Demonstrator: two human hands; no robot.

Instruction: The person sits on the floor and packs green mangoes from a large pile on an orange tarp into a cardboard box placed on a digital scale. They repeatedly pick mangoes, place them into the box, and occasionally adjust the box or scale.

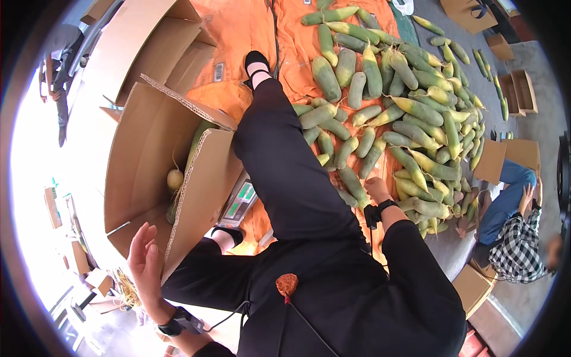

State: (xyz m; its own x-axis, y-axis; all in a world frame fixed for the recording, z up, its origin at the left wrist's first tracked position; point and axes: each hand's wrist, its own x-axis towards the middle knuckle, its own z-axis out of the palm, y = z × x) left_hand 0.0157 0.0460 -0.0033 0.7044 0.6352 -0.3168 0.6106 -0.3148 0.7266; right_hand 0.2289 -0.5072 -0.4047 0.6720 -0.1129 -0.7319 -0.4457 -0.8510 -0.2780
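Note:
My left hand [145, 263] is at the near rim of an open cardboard box [147, 129], its thumb apart from the fingers and nothing in it. Inside that box lie a few radishes, among them a pale round end [175, 179] and a long green one [199, 139]. My right hand [378, 189], fingers curled, is beside a green radish [353, 182] at the near edge of a large pile of green radishes [419, 111]. Whether the fingers grip anything is hidden. Beneath the box stands a digital scale [239, 201], partly covered.
An orange tarp [232, 26] lies under the pile. Another open cardboard box [142, 49] stands beyond mine. At the right sits a person in a checked shirt [513, 250] near cardboard boxes [519, 151]; another person [62, 58] stands far left. My leg [285, 160] extends between box and pile.

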